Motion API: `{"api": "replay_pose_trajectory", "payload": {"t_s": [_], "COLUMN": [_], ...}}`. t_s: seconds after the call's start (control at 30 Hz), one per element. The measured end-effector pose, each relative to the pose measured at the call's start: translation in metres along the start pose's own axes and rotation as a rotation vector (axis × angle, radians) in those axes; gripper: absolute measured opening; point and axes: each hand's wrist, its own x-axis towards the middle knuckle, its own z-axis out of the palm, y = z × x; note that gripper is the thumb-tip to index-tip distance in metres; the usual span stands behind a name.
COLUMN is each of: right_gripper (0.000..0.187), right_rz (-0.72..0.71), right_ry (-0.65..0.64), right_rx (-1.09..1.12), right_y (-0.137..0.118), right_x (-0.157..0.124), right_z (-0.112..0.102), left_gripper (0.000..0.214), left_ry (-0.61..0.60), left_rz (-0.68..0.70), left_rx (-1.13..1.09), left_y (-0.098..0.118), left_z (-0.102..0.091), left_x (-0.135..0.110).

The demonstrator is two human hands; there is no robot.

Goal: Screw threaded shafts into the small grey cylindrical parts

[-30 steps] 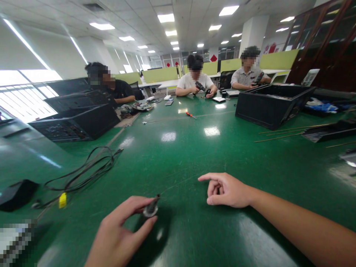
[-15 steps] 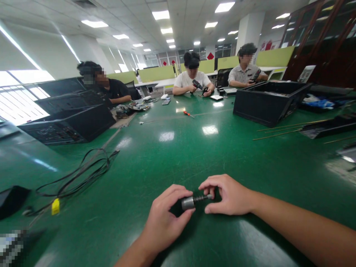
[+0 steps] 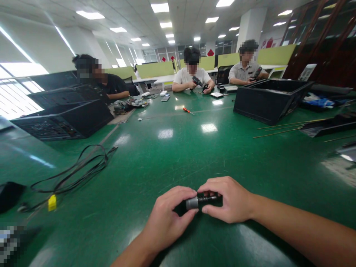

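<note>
Low down, left fingers (image 3: 184,192) pinching a metal cylinder (image 3: 191,203), right fingers (image 3: 213,184) parted around its shaft (image 3: 206,199), green table (image 3: 155,159) beneath.

No legible txt, brands or nos. Yellow tab (image 3: 52,203) at approx. 8 o'clock, by black cable (image 3: 106,158): too blurred to read. Far back, lg. red diamond sign (image 3: 210,52) at 1 o'clock, two sm. red diamonds (image 3: 164,59) nr 12, red wall graphic (image 3: 269,43) at 2: too small to make out.
</note>
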Motion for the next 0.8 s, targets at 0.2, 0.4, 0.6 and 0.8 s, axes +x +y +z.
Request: {"api": "replay_pose_trajectory", "payload": {"t_s": [0.2,0.4,0.6,0.8], "right_gripper": [0.02,0.015,0.013,0.013], "right_rz": [-0.033,-0.043,-0.051,-0.054], "right_ry": [-0.016,-0.004,0.012,0.011], "right_rx": [0.018,0.015,-0.002,-0.009], "right_y": [0.0031,0.0048,0.0056,0.0053], "right_x": [-0.0004,0.0003,0.0004,-0.0001], "right_z": [0.0023,0.003,0.0042,0.0034], "left_gripper": [0.03,0.03,0.03,0.029], "left_ry": [0.013,0.027,0.041,0.033], "left_rz": [-0.038,-0.054,-0.055,-0.052], "left_rx": [-0.017,-0.028,-0.02,-0.036], "left_y": [0.0006,0.0013,0.001,0.0012], "left_z": [0.002,0.0034,0.0058,0.0056], "left_x": [0.0005,-0.0009,-0.0012,-0.0009]}}
